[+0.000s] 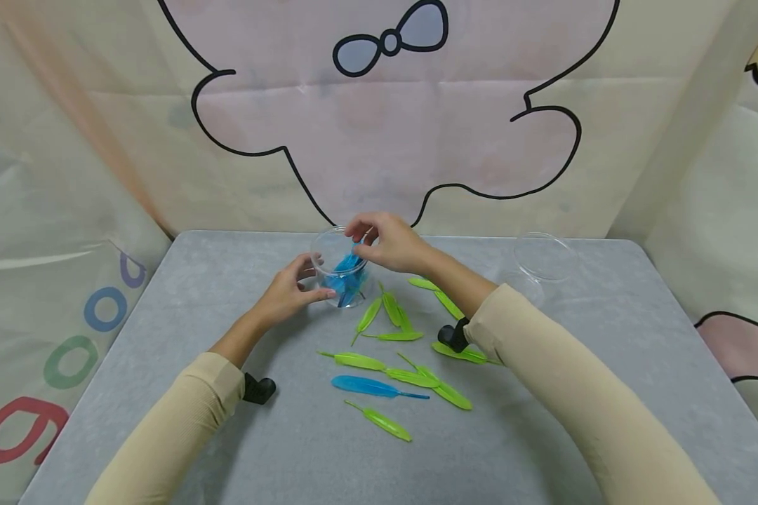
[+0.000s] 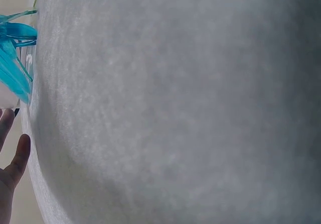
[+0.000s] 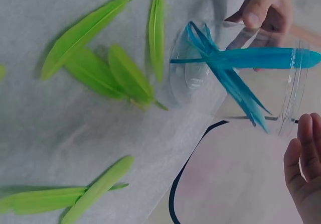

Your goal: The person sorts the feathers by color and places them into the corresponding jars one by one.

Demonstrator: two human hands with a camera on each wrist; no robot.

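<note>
A clear round jar point(image 1: 361, 294) stands near the table's far edge with several blue feathers point(image 1: 346, 277) inside. My left hand point(image 1: 293, 287) grips its left side, thumb in front and fingers around the back. At the jar's mouth is my right hand point(image 1: 388, 242), fingers loosely bent by the rim. In the right wrist view, one blue feather point(image 3: 251, 58) pokes out past the rim, apart from the visible right fingertips point(image 3: 305, 128). Only part of the left hand point(image 2: 12, 169) shows in the left wrist view, beside the jar.
Several green feathers point(image 1: 410, 377) lie scattered over the grey table point(image 1: 290, 449). Among them is a single blue feather point(image 1: 366, 386). A second clear container point(image 1: 546, 279) stands at the back right. Printed cloth point(image 1: 379, 140) hangs behind the table.
</note>
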